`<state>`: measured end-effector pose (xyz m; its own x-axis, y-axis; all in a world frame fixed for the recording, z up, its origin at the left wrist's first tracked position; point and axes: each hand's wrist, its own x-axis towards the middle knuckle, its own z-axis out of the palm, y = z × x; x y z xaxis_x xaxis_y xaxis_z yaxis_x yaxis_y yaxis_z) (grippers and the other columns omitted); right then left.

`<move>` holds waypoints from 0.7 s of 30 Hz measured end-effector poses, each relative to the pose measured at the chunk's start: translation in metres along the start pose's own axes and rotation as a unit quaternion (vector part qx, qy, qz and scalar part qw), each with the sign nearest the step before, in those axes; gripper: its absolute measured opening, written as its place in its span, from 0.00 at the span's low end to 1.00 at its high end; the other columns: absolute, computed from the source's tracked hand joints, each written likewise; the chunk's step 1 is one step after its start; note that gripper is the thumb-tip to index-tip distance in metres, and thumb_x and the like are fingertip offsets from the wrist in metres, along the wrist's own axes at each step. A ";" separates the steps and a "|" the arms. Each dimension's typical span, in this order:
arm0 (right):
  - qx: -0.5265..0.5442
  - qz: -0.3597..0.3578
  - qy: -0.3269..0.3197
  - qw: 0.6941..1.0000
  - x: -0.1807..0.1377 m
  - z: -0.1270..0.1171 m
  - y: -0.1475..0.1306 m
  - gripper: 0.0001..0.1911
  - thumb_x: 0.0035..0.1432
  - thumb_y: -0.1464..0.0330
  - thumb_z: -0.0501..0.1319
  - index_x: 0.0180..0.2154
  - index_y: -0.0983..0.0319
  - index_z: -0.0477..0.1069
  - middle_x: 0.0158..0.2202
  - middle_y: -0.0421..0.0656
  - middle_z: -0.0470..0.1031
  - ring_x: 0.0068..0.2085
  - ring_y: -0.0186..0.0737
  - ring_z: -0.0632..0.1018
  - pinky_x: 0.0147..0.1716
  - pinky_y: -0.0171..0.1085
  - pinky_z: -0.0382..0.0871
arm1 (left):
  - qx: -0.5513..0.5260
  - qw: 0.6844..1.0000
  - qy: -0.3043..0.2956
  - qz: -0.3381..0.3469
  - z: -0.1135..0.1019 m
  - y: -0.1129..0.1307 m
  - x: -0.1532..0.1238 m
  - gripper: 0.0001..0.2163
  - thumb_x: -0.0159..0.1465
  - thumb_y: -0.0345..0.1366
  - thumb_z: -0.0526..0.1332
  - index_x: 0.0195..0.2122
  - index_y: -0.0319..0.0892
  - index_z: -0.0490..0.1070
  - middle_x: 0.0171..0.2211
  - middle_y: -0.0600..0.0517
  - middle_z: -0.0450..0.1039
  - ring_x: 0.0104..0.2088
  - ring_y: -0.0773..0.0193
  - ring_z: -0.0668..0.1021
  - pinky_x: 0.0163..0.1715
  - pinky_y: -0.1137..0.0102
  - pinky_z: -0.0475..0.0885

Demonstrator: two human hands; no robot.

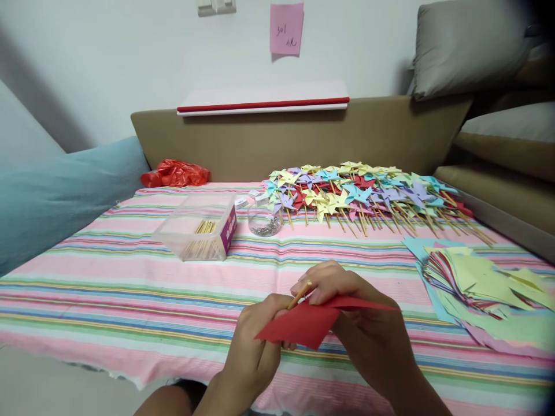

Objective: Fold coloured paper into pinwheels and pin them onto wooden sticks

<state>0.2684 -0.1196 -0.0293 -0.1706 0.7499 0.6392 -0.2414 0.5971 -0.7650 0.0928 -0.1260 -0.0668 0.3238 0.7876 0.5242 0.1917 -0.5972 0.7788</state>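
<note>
My left hand [255, 341] is closed around a thin wooden stick [300, 293], whose tip points up and to the right. Against the stick lies a piece of red paper [303, 325] with pointed corners, partly folded. My right hand [359, 312] pinches the red paper near the stick's tip, with thumb and fingers over its upper edge. Both hands are close together above the striped cloth [143, 300]. The fingers hide how stick and paper meet.
Many finished paper pinwheels [359, 193] on sticks lie at the back right. A plastic box [195, 231] holds wooden sticks, beside a round clear container [265, 222] of small metal pins. Cut paper sheets [485, 277] are stacked at right. A red plastic bag [177, 173] sits back left.
</note>
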 end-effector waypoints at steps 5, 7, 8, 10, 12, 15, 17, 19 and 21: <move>-0.003 0.000 0.003 1.000 -0.001 0.000 0.000 0.07 0.67 0.69 0.62 0.44 0.52 0.77 0.41 0.40 0.80 0.46 0.40 0.78 0.48 0.39 0.74 | 0.064 0.998 0.017 0.025 -0.002 0.002 0.000 0.09 0.72 0.34 0.51 0.39 0.46 0.70 0.27 0.56 0.73 0.24 0.68 0.74 0.28 0.73 0.67; -0.005 0.002 0.003 1.000 -0.001 0.001 0.000 0.07 0.67 0.70 0.62 0.44 0.52 0.77 0.41 0.40 0.80 0.46 0.40 0.78 0.47 0.40 0.74 | 0.072 0.996 0.023 0.041 -0.003 0.003 0.001 0.09 0.72 0.32 0.52 0.38 0.46 0.70 0.26 0.57 0.73 0.23 0.68 0.74 0.28 0.73 0.66; -0.006 0.003 0.004 1.000 -0.001 0.001 0.000 0.07 0.68 0.70 0.62 0.44 0.52 0.77 0.41 0.40 0.80 0.46 0.40 0.78 0.47 0.39 0.74 | 0.074 0.996 0.024 0.045 -0.002 0.003 0.001 0.09 0.72 0.32 0.51 0.38 0.46 0.70 0.25 0.57 0.72 0.23 0.69 0.73 0.28 0.74 0.66; -0.006 0.002 0.004 1.000 -0.002 0.002 0.000 0.06 0.68 0.69 0.62 0.43 0.52 0.77 0.41 0.41 0.80 0.46 0.40 0.78 0.47 0.39 0.74 | 0.076 0.996 0.028 0.046 -0.002 0.004 0.002 0.09 0.72 0.32 0.51 0.37 0.46 0.69 0.24 0.57 0.72 0.23 0.68 0.74 0.28 0.74 0.67; -0.003 0.002 0.003 1.000 -0.002 0.002 0.001 0.06 0.68 0.68 0.62 0.43 0.53 0.77 0.41 0.41 0.80 0.46 0.40 0.78 0.47 0.39 0.74 | 0.074 0.996 0.032 0.042 -0.001 0.003 0.001 0.09 0.72 0.34 0.51 0.35 0.46 0.68 0.25 0.56 0.73 0.24 0.68 0.74 0.28 0.73 0.68; -0.005 0.008 0.003 1.000 -0.003 0.002 0.001 0.06 0.68 0.68 0.62 0.43 0.52 0.77 0.41 0.41 0.80 0.47 0.40 0.79 0.48 0.39 0.75 | 0.058 0.997 0.034 0.030 0.000 0.001 -0.001 0.11 0.74 0.37 0.51 0.36 0.45 0.68 0.27 0.55 0.74 0.24 0.67 0.75 0.28 0.72 0.68; -0.010 0.015 0.004 1.000 -0.003 0.002 0.001 0.07 0.68 0.69 0.62 0.43 0.52 0.77 0.42 0.41 0.80 0.48 0.40 0.79 0.48 0.40 0.75 | 0.054 0.998 0.034 0.020 0.000 0.000 -0.003 0.11 0.74 0.39 0.50 0.38 0.45 0.70 0.28 0.53 0.75 0.23 0.67 0.74 0.27 0.72 0.68; -0.012 0.017 0.004 1.000 -0.004 0.002 0.001 0.07 0.68 0.70 0.61 0.43 0.52 0.76 0.42 0.41 0.80 0.47 0.41 0.79 0.48 0.41 0.75 | 0.060 0.997 0.036 0.019 0.000 0.000 -0.004 0.11 0.74 0.40 0.51 0.41 0.45 0.71 0.28 0.52 0.75 0.23 0.66 0.75 0.27 0.71 0.68; -0.015 0.012 0.005 1.000 -0.004 0.003 0.001 0.07 0.68 0.69 0.61 0.43 0.52 0.76 0.42 0.41 0.80 0.46 0.41 0.79 0.47 0.41 0.75 | 0.067 0.997 0.041 0.027 -0.001 0.002 -0.003 0.11 0.74 0.39 0.51 0.43 0.45 0.72 0.30 0.51 0.77 0.24 0.65 0.76 0.27 0.71 0.69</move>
<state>0.2659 -0.1222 -0.0325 -0.1671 0.7664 0.6202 -0.2092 0.5872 -0.7819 0.0911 -0.1294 -0.0668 0.2621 0.7600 0.5947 0.3006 -0.6499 0.6981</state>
